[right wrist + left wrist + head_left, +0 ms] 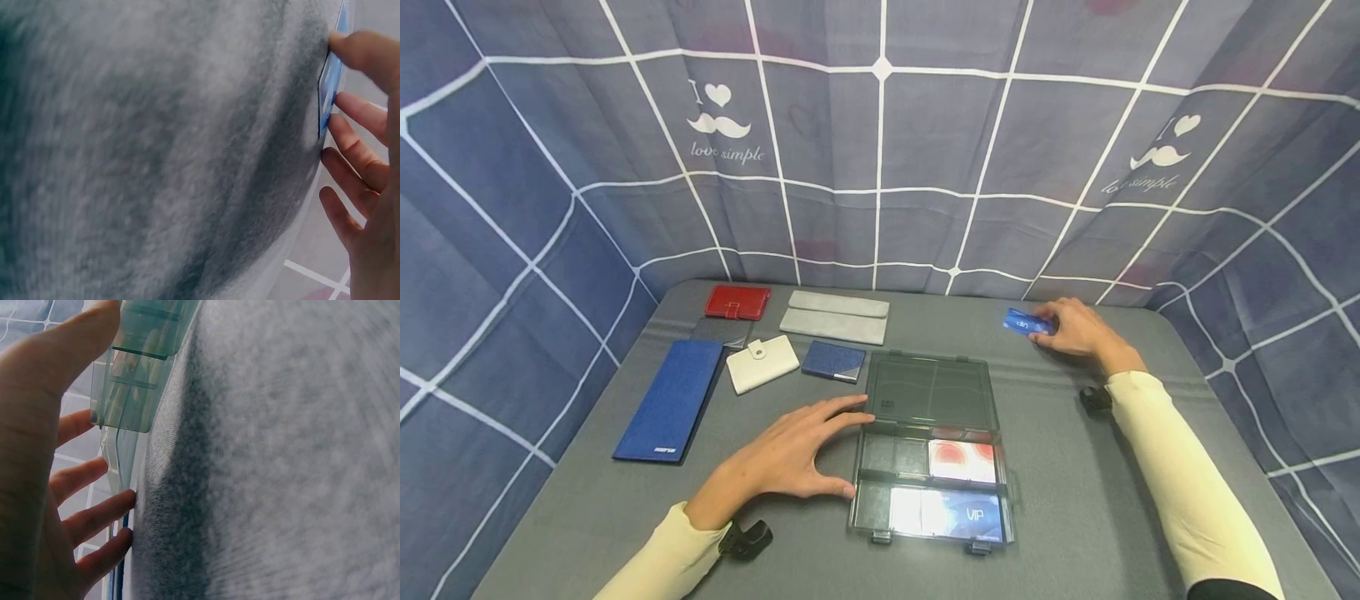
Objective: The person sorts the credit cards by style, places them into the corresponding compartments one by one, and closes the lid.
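At the back right of the table, my right hand [1077,328] pinches a blue VIP card [1018,322] between thumb and fingers. The right wrist view shows the card [331,84] edge-on, close along the cloth, with the thumb at one edge and fingertips at the other. My left hand [786,450] is spread at the left side of a clear plastic divider box [932,387], thumb and fingertips right at its rim. The box lies with its lid folded back. Inside sit a blue VIP card [973,514], a white card [907,510] and a red-and-white card [962,460].
Left of the box lie a blue card case [833,360], a cream snap wallet [763,365], a long blue folder [670,400], a dark grey case [721,332] and a red wallet [737,302]. A grey flap wallet [835,318] lies behind. Checked curtains [925,150] surround the table.
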A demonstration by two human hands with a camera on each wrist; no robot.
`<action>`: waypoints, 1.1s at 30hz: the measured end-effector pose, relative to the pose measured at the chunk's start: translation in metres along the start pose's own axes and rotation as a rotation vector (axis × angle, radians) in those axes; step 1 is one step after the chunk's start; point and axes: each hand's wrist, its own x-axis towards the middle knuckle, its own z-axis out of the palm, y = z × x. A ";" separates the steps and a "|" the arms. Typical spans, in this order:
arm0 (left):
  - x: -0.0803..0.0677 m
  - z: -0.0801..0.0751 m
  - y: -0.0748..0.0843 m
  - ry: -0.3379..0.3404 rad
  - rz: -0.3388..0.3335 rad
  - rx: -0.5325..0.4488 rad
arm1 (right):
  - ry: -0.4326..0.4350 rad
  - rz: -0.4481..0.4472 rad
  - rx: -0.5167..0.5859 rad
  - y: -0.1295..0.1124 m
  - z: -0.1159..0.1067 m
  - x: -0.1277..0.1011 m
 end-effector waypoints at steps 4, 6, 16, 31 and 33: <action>0.000 0.000 0.000 0.003 0.000 0.003 | 0.002 0.021 -0.058 0.000 0.000 -0.004; 0.000 0.001 0.001 0.003 0.001 0.002 | -0.001 0.029 -0.073 0.000 -0.001 -0.006; -0.001 0.001 0.000 -0.001 -0.003 -0.007 | 0.030 0.025 -0.044 0.002 0.000 -0.021; 0.000 0.001 0.000 0.004 0.007 -0.009 | 0.083 -0.104 -0.083 -0.028 -0.002 -0.058; 0.000 0.001 0.001 0.004 0.007 -0.013 | 0.101 -0.109 -0.083 -0.033 -0.002 -0.064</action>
